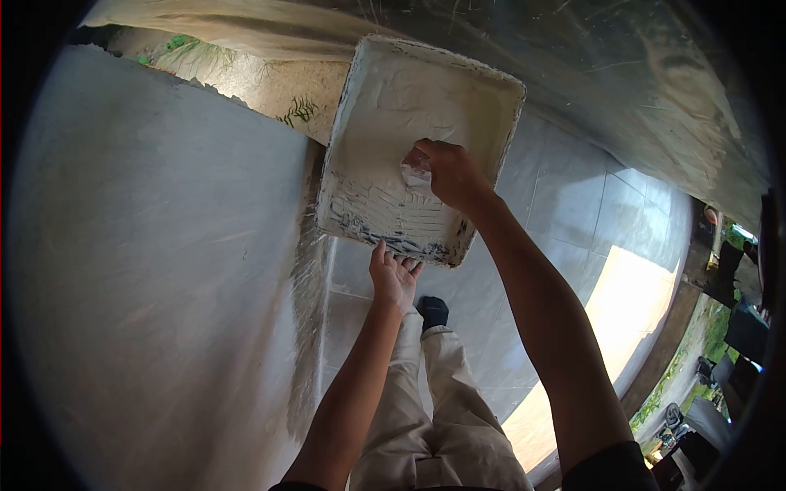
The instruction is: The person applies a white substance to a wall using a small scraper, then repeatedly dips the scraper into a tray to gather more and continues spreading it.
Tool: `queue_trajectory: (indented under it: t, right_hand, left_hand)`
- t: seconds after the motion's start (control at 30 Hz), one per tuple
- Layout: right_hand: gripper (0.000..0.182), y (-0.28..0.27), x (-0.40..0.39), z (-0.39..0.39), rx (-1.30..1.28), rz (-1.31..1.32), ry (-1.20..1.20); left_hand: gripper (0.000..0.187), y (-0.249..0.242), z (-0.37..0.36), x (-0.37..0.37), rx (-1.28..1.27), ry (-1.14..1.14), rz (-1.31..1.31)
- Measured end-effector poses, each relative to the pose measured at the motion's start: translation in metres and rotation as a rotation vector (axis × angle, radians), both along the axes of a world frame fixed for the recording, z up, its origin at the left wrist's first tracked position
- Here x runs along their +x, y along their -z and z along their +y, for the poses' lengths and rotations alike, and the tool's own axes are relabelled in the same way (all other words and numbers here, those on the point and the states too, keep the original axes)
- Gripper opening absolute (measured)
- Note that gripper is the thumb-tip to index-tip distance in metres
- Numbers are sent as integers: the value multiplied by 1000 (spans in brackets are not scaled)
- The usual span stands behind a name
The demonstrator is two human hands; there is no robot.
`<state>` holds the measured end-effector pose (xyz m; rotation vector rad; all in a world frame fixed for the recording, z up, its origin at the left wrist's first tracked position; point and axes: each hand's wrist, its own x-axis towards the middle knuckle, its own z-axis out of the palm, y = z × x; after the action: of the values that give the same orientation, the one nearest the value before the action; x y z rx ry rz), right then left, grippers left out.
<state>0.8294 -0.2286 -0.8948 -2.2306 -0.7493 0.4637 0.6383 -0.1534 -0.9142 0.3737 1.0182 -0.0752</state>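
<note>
A rectangular paint tray (pixel 332 184) smeared with thick off-white paint is in the upper middle of the view. Its near end is ridged, with dark patches showing through. My left hand (pixel 395 280) is at the tray's near edge, palm up, the thumb against the rim and the fingers at its underside. My right hand (pixel 458 173) reaches over the tray, its fingers closed around a small paint-smeared tool (pixel 416 169) with a reddish part. That tool is over the paint surface; its exact kind is mostly hidden by the hand.
A grey wall (pixel 164 245) rises on the left. Grey floor tiles (pixel 565 196) lie below, with a bright sunlit patch (pixel 622 303) on the right. Plastic sheeting (pixel 589 74) hangs across the top. My sock-covered foot (pixel 434 312) is below the tray.
</note>
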Motion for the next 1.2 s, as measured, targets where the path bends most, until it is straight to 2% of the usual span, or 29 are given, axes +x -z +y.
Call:
queue_trajectory:
  t: [0.3,0.43,0.57,0.7,0.83,0.97,1.07,1.13,1.2]
  right_hand:
    - [36,12,-22,-7,87,39,8]
    - [32,9,-40,-9,150,66,-28]
    - [32,1,-46,-6,96,44,16]
    - [32,8,-52,-7,92,87,-18]
    - [31,26,-70,-10,58,76,-17]
    - [29,11,-75,-12,135,138,32]
    - [30,10,-73,-16,233,173,12]
    - [42,17,-74,-20,245,217,43]
    - [46,11,-74,-20,199,213,45]
  left_hand:
    - [82,-5,-2,2,-4,-20,-26]
    - [90,-9,-1,2,-16,-11,-51]
    - [98,-12,1,4,-46,-16,-59]
    - [98,-11,1,4,-43,-13,-69]
    - [90,-2,3,-1,-61,-20,-98]
    - [83,0,4,1,-103,-50,-104]
    - [83,-1,6,2,-111,-26,-133]
    - [83,-2,6,2,-114,-31,-135]
    - [84,-1,6,2,-117,-37,-137]
